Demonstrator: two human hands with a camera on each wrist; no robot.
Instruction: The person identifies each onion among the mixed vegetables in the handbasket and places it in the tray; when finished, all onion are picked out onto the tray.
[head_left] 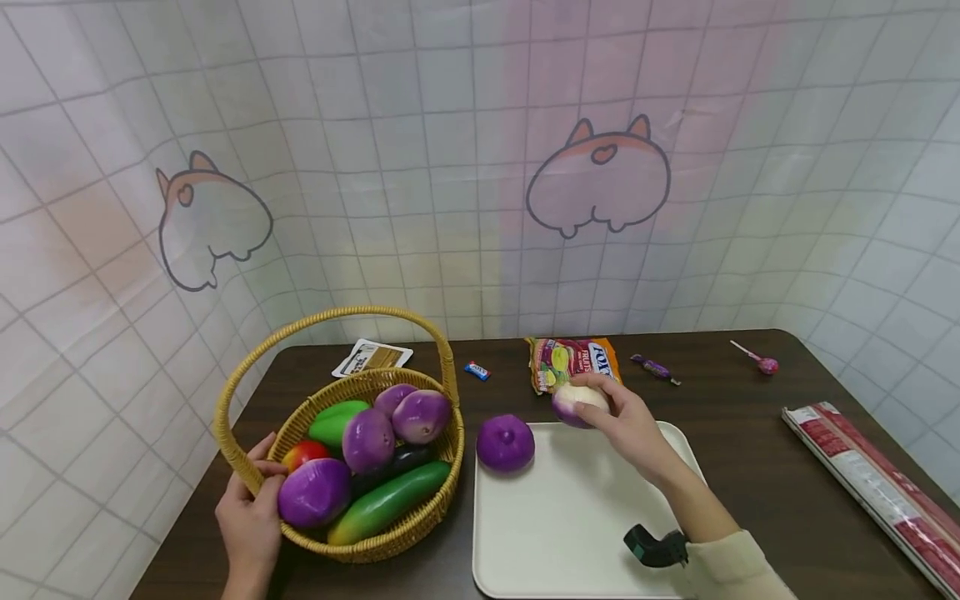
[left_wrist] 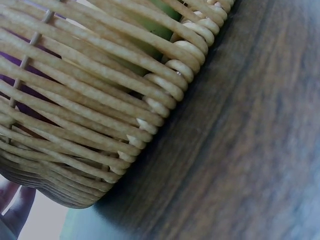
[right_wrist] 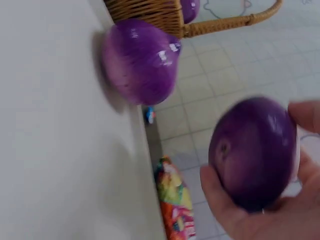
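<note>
The basket, with several vegetables left inside, is gripped by the left hand's curled fingers. One purple onion is already set on the tray, near whose far edge a purple-and-white turnip is pinched aloft by the right hand's half-spread fingers.

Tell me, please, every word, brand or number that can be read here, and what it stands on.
"FOX": candy bag; the brand may continue beyond these letters.
"FRUITS": candy bag.
Too small or blurred to read: any print on the blue wrapper, purple wrapped candy, brown-and-white packet and long red-and-white package.
</note>
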